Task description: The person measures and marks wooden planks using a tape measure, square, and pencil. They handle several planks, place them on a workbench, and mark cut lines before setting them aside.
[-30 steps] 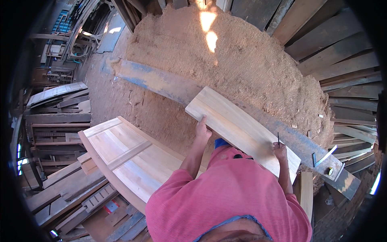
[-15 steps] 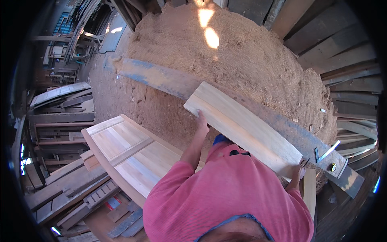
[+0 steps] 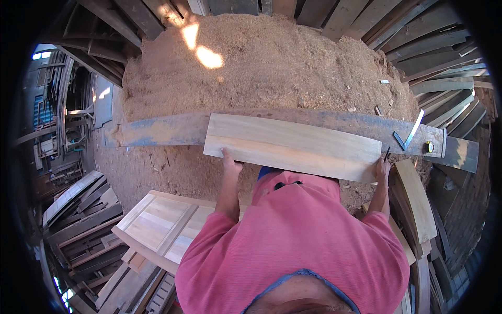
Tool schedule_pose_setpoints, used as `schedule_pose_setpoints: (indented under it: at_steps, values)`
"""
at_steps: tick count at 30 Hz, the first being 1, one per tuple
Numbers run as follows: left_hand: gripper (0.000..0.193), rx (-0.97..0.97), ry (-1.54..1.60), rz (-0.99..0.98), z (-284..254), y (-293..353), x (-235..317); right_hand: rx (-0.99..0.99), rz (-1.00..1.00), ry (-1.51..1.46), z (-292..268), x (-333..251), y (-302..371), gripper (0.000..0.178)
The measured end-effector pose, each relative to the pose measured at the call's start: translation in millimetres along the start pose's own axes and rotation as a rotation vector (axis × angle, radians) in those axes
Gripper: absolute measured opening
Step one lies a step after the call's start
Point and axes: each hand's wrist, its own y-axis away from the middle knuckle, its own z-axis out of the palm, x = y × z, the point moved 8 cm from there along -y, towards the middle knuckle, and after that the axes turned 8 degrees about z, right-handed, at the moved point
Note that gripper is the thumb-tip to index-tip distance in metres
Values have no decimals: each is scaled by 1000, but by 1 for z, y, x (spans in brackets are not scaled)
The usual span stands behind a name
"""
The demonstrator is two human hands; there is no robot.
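My left hand [image 3: 231, 164] is clamped on the pale wooden panel [image 3: 293, 144] near its left end, thumb on top; my right hand [image 3: 383, 167] grips its right end, with a dark pencil [image 3: 387, 152] jutting up. Spanning between my hands, it seems stiff, moderately light, best held at both ends.

Pale tan board [image 3: 293, 146] streaked orange between left hand [image 3: 231, 164] and right hand [image 3: 383, 168], blotched blue-brown plank [image 3: 167, 130] beyond, pink shirt [image 3: 295, 230] behind

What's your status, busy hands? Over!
Left hand gripping pale rectangular wooden board near left end. Right hand at right end, holding thin dark stick. Blue-handled metal square right of board, not touching.
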Motion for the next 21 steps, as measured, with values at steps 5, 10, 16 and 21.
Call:
schedule_pose_setpoints:
  at_steps: [5, 10, 16, 21]
  values:
    - [55, -34, -169, 203, 22, 26, 55, -143, -142, 365, -10, -25, 0, 38]
    - [58, -12, -195, 326, 91, 14, 108, -314, -412, 922, 26, -30, -21, 41]
    - [68, -41, -160, 475, 165, 3, 84, -260, -660, 1113, 30, -99, 21, 29]
    - [75, 33, -278, 491, 202, 26, 90, 244, -483, 733, -37, -188, 57, 35]
